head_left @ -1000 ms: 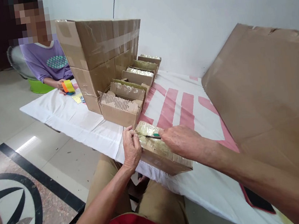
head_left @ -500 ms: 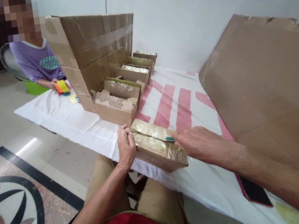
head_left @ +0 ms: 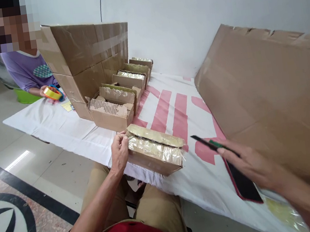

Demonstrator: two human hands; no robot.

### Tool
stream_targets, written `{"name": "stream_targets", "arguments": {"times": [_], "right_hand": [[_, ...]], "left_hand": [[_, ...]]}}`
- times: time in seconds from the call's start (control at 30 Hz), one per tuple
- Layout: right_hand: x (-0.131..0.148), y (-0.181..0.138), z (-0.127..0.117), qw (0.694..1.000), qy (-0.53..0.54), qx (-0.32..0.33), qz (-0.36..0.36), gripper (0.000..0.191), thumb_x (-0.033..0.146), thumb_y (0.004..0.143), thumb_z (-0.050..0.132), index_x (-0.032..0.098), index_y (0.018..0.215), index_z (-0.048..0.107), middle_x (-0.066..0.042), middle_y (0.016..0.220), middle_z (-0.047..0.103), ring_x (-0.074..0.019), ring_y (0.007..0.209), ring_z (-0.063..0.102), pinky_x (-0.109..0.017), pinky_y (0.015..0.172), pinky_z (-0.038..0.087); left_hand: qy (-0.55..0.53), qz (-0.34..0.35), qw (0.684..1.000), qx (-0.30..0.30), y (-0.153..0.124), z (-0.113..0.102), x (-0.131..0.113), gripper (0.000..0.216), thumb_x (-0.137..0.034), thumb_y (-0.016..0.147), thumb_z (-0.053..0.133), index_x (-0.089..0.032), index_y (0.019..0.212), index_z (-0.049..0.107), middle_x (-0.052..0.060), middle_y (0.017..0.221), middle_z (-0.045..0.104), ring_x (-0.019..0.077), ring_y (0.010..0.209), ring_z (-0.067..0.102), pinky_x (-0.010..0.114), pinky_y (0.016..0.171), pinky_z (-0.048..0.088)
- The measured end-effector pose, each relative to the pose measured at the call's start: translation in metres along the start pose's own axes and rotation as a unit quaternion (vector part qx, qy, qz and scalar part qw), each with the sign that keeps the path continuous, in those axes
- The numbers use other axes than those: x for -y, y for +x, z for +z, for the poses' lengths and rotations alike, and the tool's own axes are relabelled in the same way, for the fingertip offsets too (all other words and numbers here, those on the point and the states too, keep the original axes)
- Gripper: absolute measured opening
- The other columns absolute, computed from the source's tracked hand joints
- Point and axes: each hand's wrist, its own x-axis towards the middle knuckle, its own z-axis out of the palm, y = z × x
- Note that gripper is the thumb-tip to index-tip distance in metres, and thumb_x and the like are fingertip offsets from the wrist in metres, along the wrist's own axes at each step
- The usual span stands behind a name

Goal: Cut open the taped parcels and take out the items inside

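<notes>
A small taped cardboard box (head_left: 155, 159) lies at the table's front edge, its top seam slit and the far flap lifted slightly. My left hand (head_left: 120, 153) grips the left end of this box, fingers curled over its corner. Held in my right hand (head_left: 244, 157) is a utility knife (head_left: 208, 144), green and black, with its blade out and pointing left. The knife is in the air to the right of the box, apart from it.
Several opened cardboard boxes (head_left: 112, 116) stand in a row beside a stack of large cartons (head_left: 77, 50). A big cardboard sheet (head_left: 268, 89) leans at the right. A phone (head_left: 244, 184) lies under my right arm. Across the table, a person's hand (head_left: 43, 91) holds tape rolls (head_left: 53, 93).
My right hand has drawn the knife off the box top and away to the right. The slit has opened wider and the far flap has risen. My left hand stays on the box.
</notes>
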Motion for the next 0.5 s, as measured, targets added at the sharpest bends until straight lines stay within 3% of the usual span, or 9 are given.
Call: {"name": "stream_targets", "arguments": {"times": [0.07,0.17,0.27,0.37,0.5], "right_hand": [[0.005,-0.017,0.041,0.999,0.032,0.025,0.004,0.042,0.038,0.104,0.039,0.021,0.121,0.074,-0.012,0.115,0.08,-0.0263,0.1,0.076,-0.035,0.083,0.057],[0.016,-0.034,0.108,0.999,-0.022,0.008,0.027,0.038,0.03,0.101,0.04,0.019,0.119,0.072,-0.013,0.105,0.079,-0.0292,0.097,0.075,-0.04,0.083,0.058],[0.017,-0.038,0.142,0.998,-0.067,0.012,0.004,0.031,0.026,0.098,0.048,0.018,0.116,0.071,-0.014,0.103,0.078,-0.0313,0.095,0.074,-0.043,0.083,0.057],[0.017,-0.033,0.124,0.999,-0.029,-0.038,-0.011,0.03,0.031,0.1,0.047,0.019,0.112,0.072,-0.015,0.109,0.078,-0.0312,0.1,0.074,-0.044,0.085,0.058],[0.052,-0.021,0.065,0.987,0.084,-0.119,-0.066,0.029,0.033,0.106,0.046,0.02,0.114,0.072,-0.011,0.11,0.078,-0.0247,0.102,0.074,-0.038,0.092,0.057]], "left_hand": [[-0.043,-0.017,0.999,0.029,0.001,-0.009,-0.006,0.013,-0.035,0.083,0.062,-0.021,0.082,0.062,0.012,0.125,0.073,0.0282,0.117,0.068,0.041,0.097,0.055],[-0.07,-0.013,0.995,0.073,0.001,-0.027,-0.015,0.013,-0.032,0.076,0.067,-0.022,0.078,0.059,0.013,0.134,0.071,0.0315,0.127,0.066,0.043,0.099,0.055],[-0.038,0.021,0.992,0.114,-0.004,-0.048,-0.018,0.024,-0.039,0.08,0.073,-0.022,0.074,0.058,0.015,0.141,0.067,0.0338,0.135,0.061,0.048,0.109,0.052],[0.01,0.075,0.987,0.144,-0.014,-0.066,-0.009,0.03,-0.05,0.085,0.074,-0.024,0.077,0.063,0.017,0.143,0.064,0.034,0.141,0.056,0.052,0.116,0.047],[0.03,0.114,0.983,0.142,-0.025,-0.073,0.008,0.03,-0.053,0.092,0.069,-0.025,0.083,0.066,0.017,0.143,0.062,0.0319,0.139,0.057,0.053,0.116,0.049]]}}
